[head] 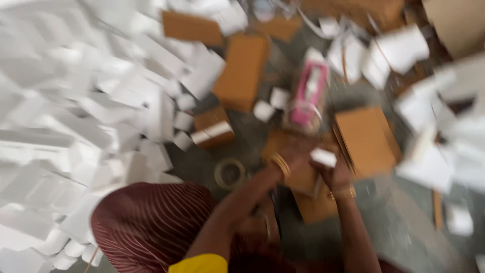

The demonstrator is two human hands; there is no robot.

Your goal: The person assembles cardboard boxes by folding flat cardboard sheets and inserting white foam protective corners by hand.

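The view is heavily blurred. My right hand (336,174), with a gold bangle at the wrist, holds a small white foam block (323,157) just above a brown cardboard box (308,189). My left hand (295,154), also with a gold bangle, reaches over the same box and touches it; its fingers are too blurred to read. A pink-and-white packaged item (308,96) lies just beyond both hands. Another brown cardboard box (365,139) sits right of my right hand.
A large heap of white foam pieces (65,131) fills the left side. More brown boxes (242,71) and white pieces (429,151) lie scattered on the grey floor. A tape roll (229,173) lies left of my hands. Maroon pleated cloth (146,222) covers my lap.
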